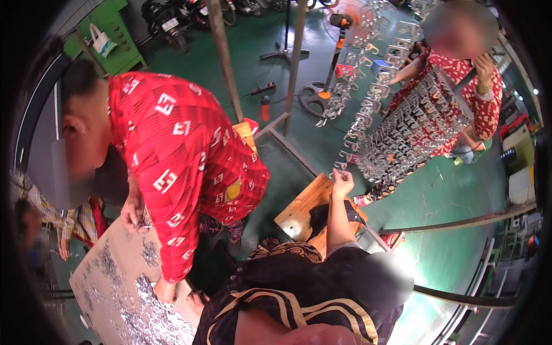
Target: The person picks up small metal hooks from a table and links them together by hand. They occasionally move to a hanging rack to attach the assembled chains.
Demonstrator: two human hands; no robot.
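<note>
My right hand (pixel 342 183) is stretched forward with its fingers pinched on a small silvery metal bracket (pixel 340 165). That bracket is at the lower end of a hanging strand of brackets (pixel 362 118). Beside the table edge, my left hand (pixel 198 301) shows only in part, its fingers curled; whatever they hold is hidden. Flat silvery metal pieces (pixel 152 313) lie heaped on the brown tabletop (pixel 95 267). A co-worker's hand (pixel 165 291) reaches into that heap, and the same person's other hand (pixel 133 213) holds a small metal piece.
At the right, another person (pixel 489 103) in patterned red carries a dense bundle of brackets (pixel 402 135). A wooden stool (pixel 305 204) with a black cloth stands below my right arm. Metal frame posts (pixel 226 57), a fan (pixel 339 23) and an orange bottle (pixel 265 108) are farther off.
</note>
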